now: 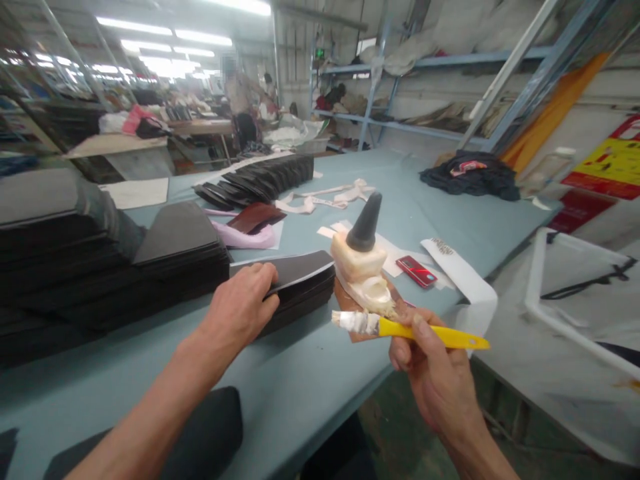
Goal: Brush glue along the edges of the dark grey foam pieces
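My right hand (434,357) is closed round the yellow handle of a paintbrush (453,335). Its whitish, caked bristles point left, in front of a glue pot (375,293) with white, crusted sides. A pale block with a black cone-shaped top (367,223) stands right behind the pot. On the left, my left hand (250,297) has its fingers curled and thumb pressed at the near edge of the top dark panel (305,267) of a stack. A pale line runs along that panel's edge. The fingertips are partly hidden.
Taller stacks of dark panels (40,267) stand at the left. Behind lie a fanned row of black pieces (265,177), a pink strip (245,235) and white tape (325,200). A red phone (416,272) lies right of the pot. A white-framed bin (537,280) adjoins the table's right edge.
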Motion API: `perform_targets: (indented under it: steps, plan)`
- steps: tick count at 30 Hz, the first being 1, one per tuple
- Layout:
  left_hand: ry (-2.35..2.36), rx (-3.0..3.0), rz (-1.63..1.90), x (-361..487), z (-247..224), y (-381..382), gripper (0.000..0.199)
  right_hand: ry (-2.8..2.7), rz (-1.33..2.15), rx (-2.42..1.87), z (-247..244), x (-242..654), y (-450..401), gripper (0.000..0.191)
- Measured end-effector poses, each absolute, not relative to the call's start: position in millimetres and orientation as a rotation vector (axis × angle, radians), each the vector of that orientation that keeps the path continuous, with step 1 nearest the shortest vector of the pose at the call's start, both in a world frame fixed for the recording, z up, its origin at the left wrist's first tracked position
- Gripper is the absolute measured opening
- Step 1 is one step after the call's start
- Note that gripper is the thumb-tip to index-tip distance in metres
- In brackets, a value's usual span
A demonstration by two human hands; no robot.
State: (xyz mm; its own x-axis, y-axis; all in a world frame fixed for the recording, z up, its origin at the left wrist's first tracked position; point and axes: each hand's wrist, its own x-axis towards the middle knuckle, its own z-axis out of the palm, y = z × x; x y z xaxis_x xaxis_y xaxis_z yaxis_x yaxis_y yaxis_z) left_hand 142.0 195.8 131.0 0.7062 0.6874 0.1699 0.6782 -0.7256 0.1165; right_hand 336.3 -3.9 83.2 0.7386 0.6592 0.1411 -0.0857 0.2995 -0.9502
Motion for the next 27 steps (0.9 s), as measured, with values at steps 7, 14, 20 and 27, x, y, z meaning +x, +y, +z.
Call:
perform_targets:
  steps: [7, 14, 20, 27]
  plan:
    - [1.29, 2.847, 0.664, 133.3, 143.5, 187.9, 0.006, -0.853, 0.202, -1.191, 88.7, 324.0, -27.5, 0.018]
    - [1.267, 2.818, 1.092, 96.8, 143.7, 162.9, 0.009, -1.09, -0.088, -1.289, 91.4, 312.0, -38.3, 0.015]
    - [0.956, 2.942, 1.475, 37.5, 135.5, 130.6, 0.007, -1.479, -0.346, -1.26, 109.5, 305.9, -25.7, 0.007]
    - [0.928, 2.897, 1.446, -24.1, 117.1, 95.4, 0.008, -1.691, -0.467, -1.057, 122.3, 279.8, -4.5, 0.021]
